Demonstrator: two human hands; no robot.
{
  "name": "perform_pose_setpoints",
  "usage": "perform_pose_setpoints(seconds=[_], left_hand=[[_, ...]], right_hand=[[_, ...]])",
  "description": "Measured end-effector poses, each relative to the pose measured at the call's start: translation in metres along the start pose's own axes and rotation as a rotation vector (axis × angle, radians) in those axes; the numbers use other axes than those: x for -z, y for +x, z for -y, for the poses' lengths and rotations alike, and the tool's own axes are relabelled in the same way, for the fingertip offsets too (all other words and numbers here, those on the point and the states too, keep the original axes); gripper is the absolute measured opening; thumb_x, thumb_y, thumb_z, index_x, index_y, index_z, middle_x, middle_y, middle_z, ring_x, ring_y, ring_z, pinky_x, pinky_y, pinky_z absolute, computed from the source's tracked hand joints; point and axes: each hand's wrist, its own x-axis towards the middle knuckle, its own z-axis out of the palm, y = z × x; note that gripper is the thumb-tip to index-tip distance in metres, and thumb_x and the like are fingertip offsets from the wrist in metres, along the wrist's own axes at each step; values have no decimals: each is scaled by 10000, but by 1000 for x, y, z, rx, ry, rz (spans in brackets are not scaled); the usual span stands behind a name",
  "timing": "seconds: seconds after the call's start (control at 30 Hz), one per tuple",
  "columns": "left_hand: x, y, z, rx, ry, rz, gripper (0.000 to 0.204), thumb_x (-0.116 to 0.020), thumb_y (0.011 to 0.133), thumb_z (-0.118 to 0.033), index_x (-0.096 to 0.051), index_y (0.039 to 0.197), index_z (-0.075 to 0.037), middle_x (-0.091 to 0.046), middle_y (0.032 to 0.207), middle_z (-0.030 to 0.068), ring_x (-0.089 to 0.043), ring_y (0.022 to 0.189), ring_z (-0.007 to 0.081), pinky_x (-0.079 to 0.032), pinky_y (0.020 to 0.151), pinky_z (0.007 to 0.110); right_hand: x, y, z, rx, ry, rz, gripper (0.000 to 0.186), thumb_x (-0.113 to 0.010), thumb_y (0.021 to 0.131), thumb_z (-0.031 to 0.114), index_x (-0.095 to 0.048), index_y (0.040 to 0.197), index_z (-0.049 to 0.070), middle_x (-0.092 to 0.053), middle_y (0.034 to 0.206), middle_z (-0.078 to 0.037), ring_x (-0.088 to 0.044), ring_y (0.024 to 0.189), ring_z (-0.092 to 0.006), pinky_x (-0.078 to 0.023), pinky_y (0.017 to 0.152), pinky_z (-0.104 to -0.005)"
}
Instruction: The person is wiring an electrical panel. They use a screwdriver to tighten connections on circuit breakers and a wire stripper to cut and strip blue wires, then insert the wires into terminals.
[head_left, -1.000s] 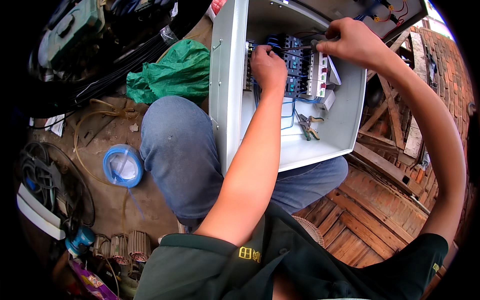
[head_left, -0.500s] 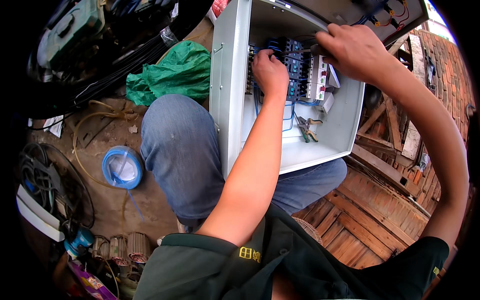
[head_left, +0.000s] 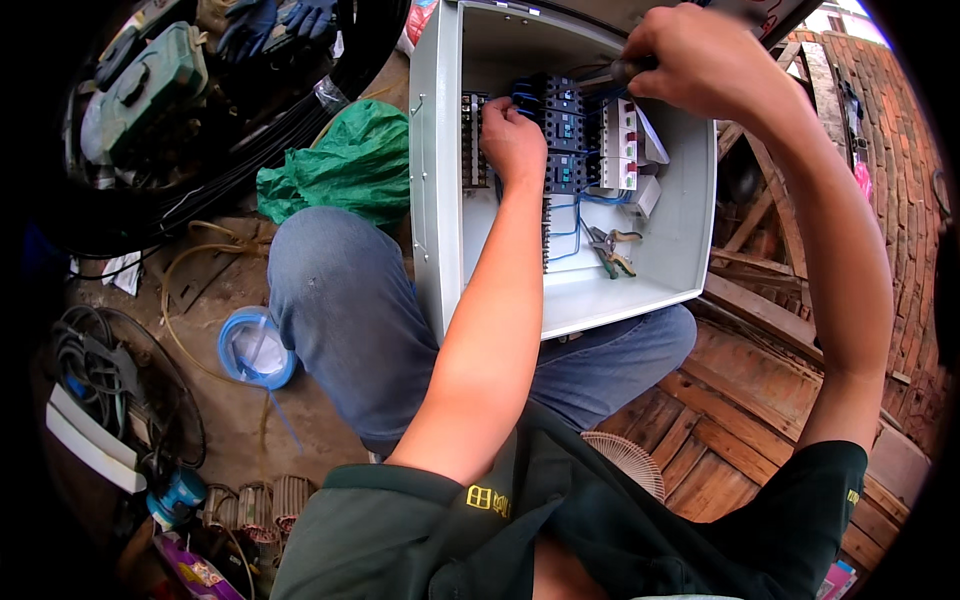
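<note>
A grey metal electrical enclosure [head_left: 685, 255] rests on my jeans-clad legs. Inside, my left hand [head_left: 512, 140] is closed, fingertips against blue wires [head_left: 528, 94] beside black contactors [head_left: 565, 130]; what it pinches is hidden. A terminal strip [head_left: 473, 140] runs just left of it. At the upper right, my right hand [head_left: 700, 60] grips a dark-handled tool [head_left: 624, 72], held over the top of the components. White breakers [head_left: 620, 145] stand right of the contactors. Green-handled cutters [head_left: 612, 255] lie in the bottom of the box.
A green sack [head_left: 340, 160], a blue wire coil [head_left: 240, 345] and black cable coils [head_left: 85, 365] lie at the left. A green case [head_left: 140, 95] sits upper left. Small motors [head_left: 258, 510] stand lower left, wooden boards [head_left: 730, 440] at right, with a brick surface [head_left: 890, 150] beyond.
My right hand has moved upward with the tool, its forearm more upright. My left hand shifted slightly left, staying at the wiring. The enclosure appears slightly further left in view.
</note>
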Motion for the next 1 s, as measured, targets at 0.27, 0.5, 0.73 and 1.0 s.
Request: perform_pose_setpoints(seconds=[0.27,0.5,0.73,1.0], left_hand=[[-1,20,6,24,34,37,170,-620,907,-143,-691,991,-14,-743,934,145,-710,898,315,-540,834,411],[14,30,-1,66,22,236,196,-704,906,-163,-732,994,10,-736,914,98,-654,810,190,-513,758,328],[24,38,-5,-110,284,377,231,-765,887,-168,-751,1065,-21,-728,956,37,-598,750,105,-491,625,277],[23,56,-22,20,414,551,272,-765,910,-242,-738,1138,-97,-729,1062,16,-661,938,138,-553,740,297]], right_hand=[[-100,-102,-75,-66,933,-556,389,-773,881,214,-708,1212,21,-718,911,-48,-626,808,-86,-515,740,-260],[-256,-109,-64,-309,1989,-852,357,-725,940,171,-675,1212,-55,-657,807,-56,-558,668,-76,-371,500,-189],[-279,-103,-57,-187,2218,-907,359,-707,954,157,-659,1225,-72,-670,870,-84,-588,747,-105,-389,519,-209],[-287,-121,-71,-239,2220,-886,347,-706,956,165,-669,1212,-66,-673,875,-73,-589,765,-95,-386,524,-210]])
